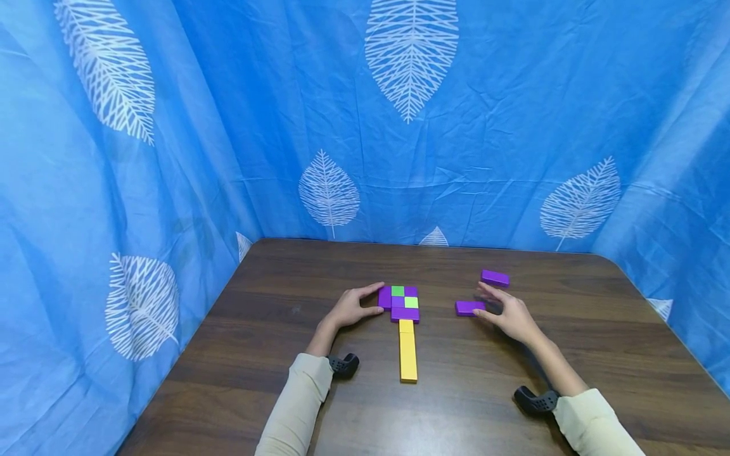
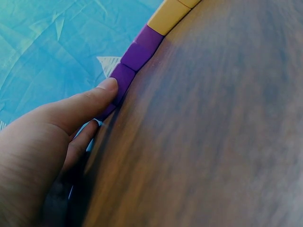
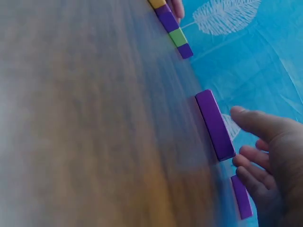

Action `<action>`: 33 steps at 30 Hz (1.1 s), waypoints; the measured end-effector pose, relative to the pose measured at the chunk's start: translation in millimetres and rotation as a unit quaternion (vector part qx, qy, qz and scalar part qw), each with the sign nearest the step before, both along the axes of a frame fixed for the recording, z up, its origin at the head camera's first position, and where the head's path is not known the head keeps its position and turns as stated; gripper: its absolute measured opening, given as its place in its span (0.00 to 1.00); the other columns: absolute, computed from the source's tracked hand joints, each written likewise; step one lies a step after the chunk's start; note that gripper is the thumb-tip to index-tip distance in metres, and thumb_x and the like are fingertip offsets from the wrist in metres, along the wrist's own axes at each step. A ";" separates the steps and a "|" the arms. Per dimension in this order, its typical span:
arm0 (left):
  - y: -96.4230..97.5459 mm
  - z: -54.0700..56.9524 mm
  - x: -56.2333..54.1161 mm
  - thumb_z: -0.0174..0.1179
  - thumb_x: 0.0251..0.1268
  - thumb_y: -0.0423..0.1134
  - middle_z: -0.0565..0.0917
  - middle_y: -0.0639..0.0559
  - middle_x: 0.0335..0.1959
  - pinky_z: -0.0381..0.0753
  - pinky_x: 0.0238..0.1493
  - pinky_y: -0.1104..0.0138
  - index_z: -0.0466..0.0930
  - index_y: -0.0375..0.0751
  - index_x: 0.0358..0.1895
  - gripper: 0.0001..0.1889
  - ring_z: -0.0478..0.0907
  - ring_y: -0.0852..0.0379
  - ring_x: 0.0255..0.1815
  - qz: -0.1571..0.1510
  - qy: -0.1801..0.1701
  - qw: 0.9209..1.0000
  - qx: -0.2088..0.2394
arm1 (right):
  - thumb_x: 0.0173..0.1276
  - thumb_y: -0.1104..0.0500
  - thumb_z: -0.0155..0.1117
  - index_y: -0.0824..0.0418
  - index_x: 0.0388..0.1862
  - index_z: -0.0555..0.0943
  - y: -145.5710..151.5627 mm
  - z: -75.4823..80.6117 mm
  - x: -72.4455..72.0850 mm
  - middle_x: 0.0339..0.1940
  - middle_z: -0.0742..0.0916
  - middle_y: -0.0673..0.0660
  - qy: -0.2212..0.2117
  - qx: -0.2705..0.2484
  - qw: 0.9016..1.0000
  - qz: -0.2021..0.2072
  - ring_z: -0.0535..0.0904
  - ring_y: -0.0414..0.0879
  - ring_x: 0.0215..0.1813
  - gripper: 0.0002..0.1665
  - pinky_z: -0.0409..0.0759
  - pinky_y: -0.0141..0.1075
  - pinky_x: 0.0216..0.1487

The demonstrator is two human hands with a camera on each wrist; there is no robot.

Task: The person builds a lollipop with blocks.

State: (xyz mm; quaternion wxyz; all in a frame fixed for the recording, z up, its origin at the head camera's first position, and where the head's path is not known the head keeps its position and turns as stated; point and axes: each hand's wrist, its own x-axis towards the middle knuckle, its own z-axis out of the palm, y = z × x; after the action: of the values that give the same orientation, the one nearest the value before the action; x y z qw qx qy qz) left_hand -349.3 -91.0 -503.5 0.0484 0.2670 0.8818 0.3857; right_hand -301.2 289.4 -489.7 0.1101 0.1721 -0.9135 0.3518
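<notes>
My left hand [image 1: 346, 309] holds a purple block [image 1: 385, 299] at the left side of a small block figure, thumb at its near end and fingers toward its far end. In the left wrist view the thumb [image 2: 108, 86] touches that block. Purple blocks and two green squares [image 1: 397, 291] make up the figure's top, with a yellow strip [image 1: 407, 354] running down from it. My right hand [image 1: 513, 316] hovers with thumb and fingers spread around the right end of a loose purple block [image 1: 466, 308]. In the right wrist view nothing is between its fingers.
Another purple block [image 1: 495, 278] lies farther back on the right. All the blocks lie on a dark wooden table [image 1: 274, 329]. A blue curtain [image 1: 485, 145] with white leaf prints hangs behind and beside it. Each wrist wears a black band [image 1: 536, 400].
</notes>
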 end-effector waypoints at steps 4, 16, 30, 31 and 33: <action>-0.3 -0.5 -0.4 0.60 0.60 0.52 0.66 0.53 0.67 0.60 0.65 0.56 0.62 0.52 0.69 0.33 0.59 0.52 0.68 0.003 0.001 1.000 -0.002 | 0.57 0.51 0.69 0.67 0.63 0.70 3.1 -6.0 3.9 0.52 0.81 0.64 -0.008 0.009 1.000 0.001 0.77 0.59 0.53 0.38 0.70 0.54 0.55; -1.7 -1.3 -0.9 0.60 0.60 0.52 0.65 0.54 0.67 0.59 0.65 0.58 0.62 0.53 0.69 0.33 0.59 0.54 0.68 0.004 0.001 1.000 -0.004 | 0.60 0.57 0.67 0.62 0.54 0.79 4.9 -15.0 7.2 0.52 0.82 0.63 0.031 0.027 0.999 -0.006 0.74 0.61 0.56 0.23 0.70 0.55 0.54; -0.9 -3.2 -0.7 0.59 0.60 0.53 0.66 0.53 0.67 0.60 0.65 0.57 0.62 0.53 0.68 0.33 0.61 0.53 0.67 0.000 0.013 1.000 -0.003 | 0.58 0.58 0.68 0.63 0.48 0.82 -1.5 -7.1 15.2 0.46 0.84 0.62 0.020 0.028 0.999 -0.021 0.77 0.60 0.52 0.19 0.73 0.54 0.51; -0.7 -2.9 -0.4 0.59 0.60 0.53 0.66 0.54 0.67 0.60 0.65 0.57 0.62 0.53 0.68 0.33 0.60 0.53 0.67 0.000 0.012 1.000 -0.004 | 0.58 0.58 0.68 0.63 0.48 0.82 -2.2 -6.2 16.2 0.46 0.84 0.62 0.020 0.028 0.999 -0.021 0.77 0.60 0.52 0.19 0.73 0.54 0.51; -0.4 -2.4 0.2 0.59 0.60 0.53 0.66 0.53 0.67 0.60 0.65 0.57 0.62 0.53 0.68 0.33 0.60 0.53 0.67 0.000 0.010 1.000 -0.004 | 0.58 0.58 0.69 0.63 0.47 0.82 -3.3 -4.6 17.9 0.45 0.84 0.62 0.022 0.029 0.999 -0.020 0.77 0.60 0.51 0.19 0.73 0.54 0.50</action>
State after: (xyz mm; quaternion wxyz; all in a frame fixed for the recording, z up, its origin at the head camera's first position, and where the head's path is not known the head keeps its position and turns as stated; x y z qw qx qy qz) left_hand -349.0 -91.4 -506.0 0.0405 0.2709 0.8837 0.3795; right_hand -283.2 286.1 -494.3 0.1327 0.1645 -0.9240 0.3187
